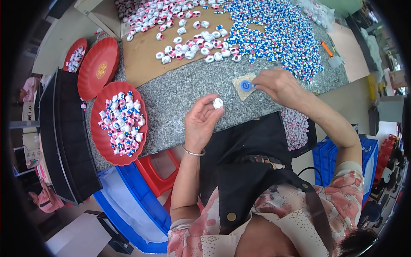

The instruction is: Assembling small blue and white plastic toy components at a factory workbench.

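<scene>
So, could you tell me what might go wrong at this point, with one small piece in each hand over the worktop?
1. The left hand pinches the small white piece only at its fingertips, above the granite worktop; it could slip and roll off the near edge.
2. The right hand presses the blue ring on a small loose pad; the pad might slide.
3. The right forearm lies close to the blue and white pile and could sweep pieces off.
</scene>
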Available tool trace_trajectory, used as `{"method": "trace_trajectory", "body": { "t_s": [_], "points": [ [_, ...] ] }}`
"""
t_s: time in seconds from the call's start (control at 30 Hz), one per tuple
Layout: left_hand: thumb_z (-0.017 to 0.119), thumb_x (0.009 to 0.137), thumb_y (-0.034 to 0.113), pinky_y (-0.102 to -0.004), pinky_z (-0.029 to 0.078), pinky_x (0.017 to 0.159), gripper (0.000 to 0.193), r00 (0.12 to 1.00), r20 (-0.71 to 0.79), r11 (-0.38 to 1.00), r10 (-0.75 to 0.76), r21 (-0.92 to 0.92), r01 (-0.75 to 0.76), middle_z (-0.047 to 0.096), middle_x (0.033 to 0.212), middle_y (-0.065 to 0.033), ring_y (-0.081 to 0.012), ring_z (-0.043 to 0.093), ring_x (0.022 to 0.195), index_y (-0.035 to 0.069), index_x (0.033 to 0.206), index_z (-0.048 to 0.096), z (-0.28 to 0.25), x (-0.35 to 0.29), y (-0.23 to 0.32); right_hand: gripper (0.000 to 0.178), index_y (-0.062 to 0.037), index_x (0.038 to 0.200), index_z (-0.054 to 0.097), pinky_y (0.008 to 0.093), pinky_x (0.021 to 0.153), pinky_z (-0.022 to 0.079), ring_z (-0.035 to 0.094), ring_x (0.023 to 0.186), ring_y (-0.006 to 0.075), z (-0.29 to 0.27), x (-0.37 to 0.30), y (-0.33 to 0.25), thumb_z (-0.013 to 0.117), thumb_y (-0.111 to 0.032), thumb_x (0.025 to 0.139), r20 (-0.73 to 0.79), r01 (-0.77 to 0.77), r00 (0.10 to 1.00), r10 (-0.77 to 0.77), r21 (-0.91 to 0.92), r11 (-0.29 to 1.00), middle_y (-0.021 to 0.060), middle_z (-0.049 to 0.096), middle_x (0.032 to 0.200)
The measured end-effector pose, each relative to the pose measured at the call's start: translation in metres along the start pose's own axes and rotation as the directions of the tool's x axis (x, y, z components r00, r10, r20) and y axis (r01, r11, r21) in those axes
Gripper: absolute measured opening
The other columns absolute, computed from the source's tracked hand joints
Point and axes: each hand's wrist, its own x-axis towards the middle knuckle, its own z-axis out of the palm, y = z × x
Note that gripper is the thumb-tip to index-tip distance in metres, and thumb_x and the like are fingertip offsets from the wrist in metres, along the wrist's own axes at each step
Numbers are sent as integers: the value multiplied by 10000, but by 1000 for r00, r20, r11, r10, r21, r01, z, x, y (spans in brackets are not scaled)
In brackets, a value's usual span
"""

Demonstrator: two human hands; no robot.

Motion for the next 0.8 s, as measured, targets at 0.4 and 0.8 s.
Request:
{"method": "trace_trajectory", "body": {
  "t_s": [0.4, 0.8],
  "points": [
    [708, 776, -76, -263, 576, 774, 354, 966, -38, 905, 254, 363, -223, 611, 1024, -107, -161, 657, 901, -22, 1115, 621, 13, 12, -9, 160, -48, 880, 628, 365, 680, 424, 571, 690, 242, 8, 18, -4, 629, -40, 720, 75, 244, 969, -235, -180, 953, 68, 568, 746],
    [729, 761, -47, -262, 549, 666, 388, 893, 145, 732, 426, 524, -434, 645, 1019, -119, -152, 653, 796, 11, 1135, 643, 41, 22, -21, 131, 17, 996, 678, 231, 666, 526, 638, 735, 82, 9, -5, -29, 640, -66, 903, 380, -517, 802, 460, 827, 219, 39, 684, 838]
  ]
}}
